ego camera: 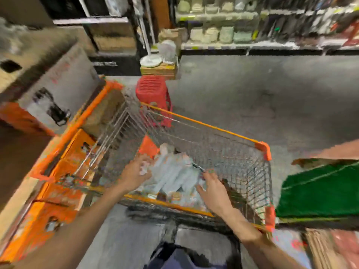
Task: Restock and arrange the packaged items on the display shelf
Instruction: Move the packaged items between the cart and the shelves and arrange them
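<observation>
Head view: the left hand (136, 172) and right hand (213, 189) flanked pale blue packs (174, 175) lying in the wire cart (204, 125) at lower centre. Their long axis pointed up-frame, and the left hand was nearer, overlapping their edge. Blur hid whether either hand gripped. The display shelf (233, 45) stood at upper right.

Whole frame smeared by motion.

- Pale packets (174, 175) in the cart (204, 124), centre: print unreadable, count unclear, lower ones buried under the top layer.
- Left hand (134, 173): fingertips dissolve into the packets; touching or gripping, cannot tell.
- Right hand (211, 189): fingertips sunk among the packets, grip unclear too.
- Red stool (153, 90), upper centre: legs half hidden behind the cart's wire.
- Shelf (233, 46), upper right: goods reduced to pale and dark blobs, none identifiable.
- Green object (318, 191), right edge: cut off by the frame, nature unclear.
- Orange boxes (58, 191), lower left: cut off, print illegible.
- Grey carton (58, 88), upper left: black markings unreadable.
</observation>
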Demonstrator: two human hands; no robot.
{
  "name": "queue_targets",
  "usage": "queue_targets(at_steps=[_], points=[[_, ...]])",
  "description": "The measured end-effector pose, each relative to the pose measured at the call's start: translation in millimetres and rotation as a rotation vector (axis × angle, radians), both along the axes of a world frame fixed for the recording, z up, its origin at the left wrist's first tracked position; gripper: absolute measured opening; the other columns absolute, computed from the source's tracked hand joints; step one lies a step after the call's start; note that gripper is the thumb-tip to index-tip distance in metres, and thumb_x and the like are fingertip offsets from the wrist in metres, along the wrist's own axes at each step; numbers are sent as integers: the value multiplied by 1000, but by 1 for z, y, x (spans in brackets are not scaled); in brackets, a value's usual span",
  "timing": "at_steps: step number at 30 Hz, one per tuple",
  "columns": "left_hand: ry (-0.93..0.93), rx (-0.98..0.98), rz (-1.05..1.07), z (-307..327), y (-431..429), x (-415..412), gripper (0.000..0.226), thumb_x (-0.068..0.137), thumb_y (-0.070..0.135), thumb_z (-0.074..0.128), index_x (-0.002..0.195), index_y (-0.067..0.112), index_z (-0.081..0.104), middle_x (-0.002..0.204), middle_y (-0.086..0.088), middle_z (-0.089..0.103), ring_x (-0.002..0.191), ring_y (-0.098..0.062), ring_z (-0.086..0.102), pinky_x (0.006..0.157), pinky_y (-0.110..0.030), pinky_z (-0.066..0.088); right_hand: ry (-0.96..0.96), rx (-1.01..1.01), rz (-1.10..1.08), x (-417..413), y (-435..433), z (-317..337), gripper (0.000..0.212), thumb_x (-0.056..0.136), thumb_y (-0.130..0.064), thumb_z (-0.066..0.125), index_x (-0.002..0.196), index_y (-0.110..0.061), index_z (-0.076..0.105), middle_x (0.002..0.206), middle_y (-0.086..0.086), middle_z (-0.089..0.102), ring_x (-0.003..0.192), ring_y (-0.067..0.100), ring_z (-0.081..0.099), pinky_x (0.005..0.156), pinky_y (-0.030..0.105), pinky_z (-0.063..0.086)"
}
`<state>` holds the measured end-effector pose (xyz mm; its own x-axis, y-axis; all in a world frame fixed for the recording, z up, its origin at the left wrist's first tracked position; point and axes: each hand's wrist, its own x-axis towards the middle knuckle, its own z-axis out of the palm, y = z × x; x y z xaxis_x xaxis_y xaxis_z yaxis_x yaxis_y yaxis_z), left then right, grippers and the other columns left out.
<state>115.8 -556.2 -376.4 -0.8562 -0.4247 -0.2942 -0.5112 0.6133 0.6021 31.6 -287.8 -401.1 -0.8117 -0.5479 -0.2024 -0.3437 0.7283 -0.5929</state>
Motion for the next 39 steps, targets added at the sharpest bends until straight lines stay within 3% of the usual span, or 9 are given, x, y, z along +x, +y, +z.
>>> queue_targets(at_steps=[5,11,15,21,25,28,31,34,39], points=[[-209,152,165,-84,-66,9,62,78,9,76,132,7,47,121,-19,56,101,-28,55,91,-32,44,-326,117,-56,-9,-74,-58,35,92,-31,58,124,-17,50,121,5,58,109,22,57,89,33,45],[-396,269,116,-133,-86,-28,62,80,24,76,134,12,46,121,-13,55,115,-31,55,96,-37,46,-551,271,-177,-32,-124,-99,37,92,-32,58,125,-17,49,117,7,64,108,25,60,89,35,49],[-485,260,31,-156,-86,-60,69,89,48,60,144,13,38,144,-9,45,129,-28,47,107,-39,40,-615,379,-204,-36,-132,-131,46,92,-30,59,132,-13,45,131,8,55,117,23,54,94,32,46],[-626,243,83,-185,-70,-76,63,88,64,48,127,15,52,129,-5,57,120,-26,53,99,-43,46,-682,518,-188,-26,-135,-169,57,90,-27,56,140,-9,36,142,11,40,120,28,51,93,35,45],[-684,148,86,-197,-65,-83,79,93,55,47,147,4,22,151,-20,29,142,-36,20,114,-48,26,-670,565,-215,-19,-155,-197,60,91,-22,56,143,-4,30,150,19,25,123,32,49,93,37,45],[-715,200,71,-204,-62,-80,84,88,60,47,148,11,15,150,-19,29,140,-37,22,112,-52,26,-633,595,-228,-18,-162,-204,57,91,-15,56,140,-3,30,148,24,19,130,37,41,97,41,45],[-733,330,91,-210,-57,-79,96,68,77,46,139,18,22,141,-8,42,129,-32,40,106,-48,38,-627,560,-270,-22,-159,-208,51,86,-7,58,132,-3,35,142,24,24,122,37,47,93,40,46],[-745,400,84,-208,-49,-78,79,83,60,59,137,13,26,136,-2,41,125,-25,42,102,-36,36,-637,470,-293,-27,-154,-206,48,84,-13,62,126,-8,41,129,17,45,111,34,55,87,38,46],[-627,361,165,-192,-46,-77,44,75,52,73,84,25,39,108,1,47,103,-21,49,94,-37,46,-547,380,-435,-37,-141,-187,36,86,-18,66,116,-6,49,114,12,59,104,29,59,85,38,50]])
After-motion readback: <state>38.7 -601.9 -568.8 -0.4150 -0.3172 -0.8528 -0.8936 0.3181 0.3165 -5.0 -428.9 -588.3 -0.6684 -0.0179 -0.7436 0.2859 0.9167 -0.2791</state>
